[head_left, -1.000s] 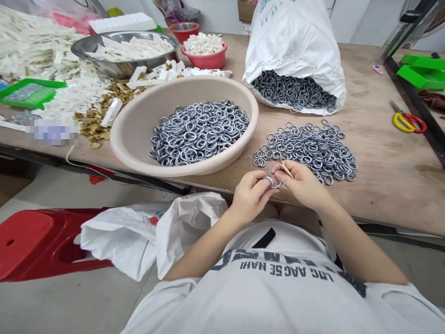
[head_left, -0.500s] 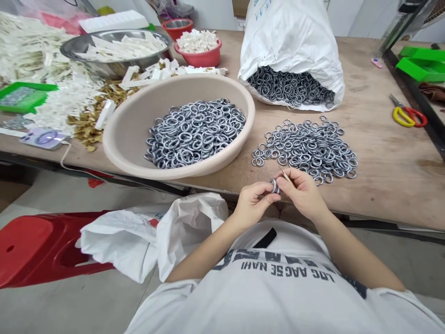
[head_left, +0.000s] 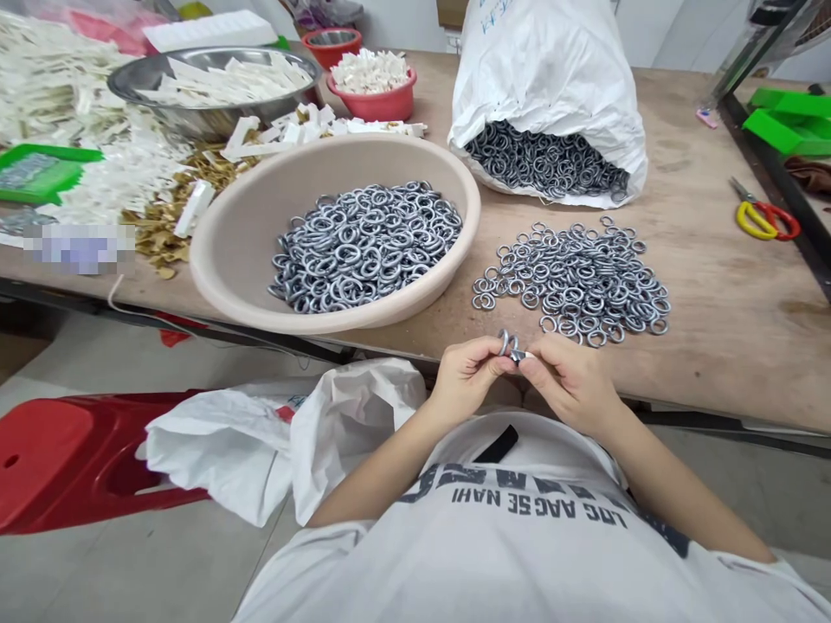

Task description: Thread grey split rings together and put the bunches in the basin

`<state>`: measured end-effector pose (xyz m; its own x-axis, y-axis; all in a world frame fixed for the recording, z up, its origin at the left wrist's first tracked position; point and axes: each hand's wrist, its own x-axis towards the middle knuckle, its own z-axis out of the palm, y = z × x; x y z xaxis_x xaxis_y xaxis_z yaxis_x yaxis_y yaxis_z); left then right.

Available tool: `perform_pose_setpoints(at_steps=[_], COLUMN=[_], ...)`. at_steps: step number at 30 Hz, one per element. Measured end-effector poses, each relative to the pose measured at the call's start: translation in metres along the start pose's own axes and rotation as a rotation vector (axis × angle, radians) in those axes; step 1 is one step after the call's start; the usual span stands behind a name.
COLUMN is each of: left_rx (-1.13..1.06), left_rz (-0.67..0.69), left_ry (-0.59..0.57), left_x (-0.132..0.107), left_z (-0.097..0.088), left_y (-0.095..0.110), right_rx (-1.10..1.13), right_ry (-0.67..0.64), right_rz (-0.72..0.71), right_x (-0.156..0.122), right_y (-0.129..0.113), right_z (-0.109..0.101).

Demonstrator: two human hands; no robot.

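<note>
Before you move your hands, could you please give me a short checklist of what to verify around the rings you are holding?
1. Metal rings gripped between left hand and right hand: ok.
2. Ring ends closed: cannot tell, too small to see.
3. Pale tip at the right hand, what it is: cannot tell.
4. Hands off the loose ring pile: ok.
5. Rings inside the beige plastic basin, none over its rim: ok.

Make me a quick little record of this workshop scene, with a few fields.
Hands: left hand and right hand pinch metal rings between them
Nearby: loose ring pile on wooden table
Containers: beige basin of rings; white sack spilling rings
Also: yellow-and-red scissors
</note>
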<state>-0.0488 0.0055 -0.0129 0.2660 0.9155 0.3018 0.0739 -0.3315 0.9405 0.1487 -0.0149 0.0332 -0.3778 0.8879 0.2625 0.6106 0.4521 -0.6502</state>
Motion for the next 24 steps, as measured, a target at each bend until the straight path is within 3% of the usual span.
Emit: perform_pose_setpoints(at_steps=[5, 9, 13, 17, 20, 22, 24], left_rx=[0.028, -0.091, -0.285, -0.293, -0.266, -0.243, -0.229], left_rz=[0.084, 0.13, -0.138, -0.199, -0.198, -0.205, -0.222], left_ry=[-0.041, -0.172, 0.075, 0.192, 0.231, 0.256, 0.253], left_x=[-0.003, -0.009, -0.009, -0.006, -0.004, -0.002, 0.001], left_z=[0.0, 0.0, -0.003, -0.005, -0.006, -0.006, -0.005], left_y=[0.003, 0.011, 0.011, 0.005, 0.002, 0.002, 0.003], right_rx=[0.001, -0.189, -0.585, -0.783, -0.687, -0.444, -0.134], right_ry=[-0.057, 0.018, 0.002, -0.152, -0.108, -0.078, -0.132], right_rz=[0.023, 0.223, 0.265, 0.271, 0.249, 0.193, 0.114], right_x=[0.003, 0.022, 0.054, 0.078, 0.079, 0.071, 0.06], right_y=[0.008, 0.026, 0.034, 0.038, 0.041, 0.039, 0.034], right_z=[0.005, 0.002, -0.001, 0.003, 0.001, -0.004, -0.009])
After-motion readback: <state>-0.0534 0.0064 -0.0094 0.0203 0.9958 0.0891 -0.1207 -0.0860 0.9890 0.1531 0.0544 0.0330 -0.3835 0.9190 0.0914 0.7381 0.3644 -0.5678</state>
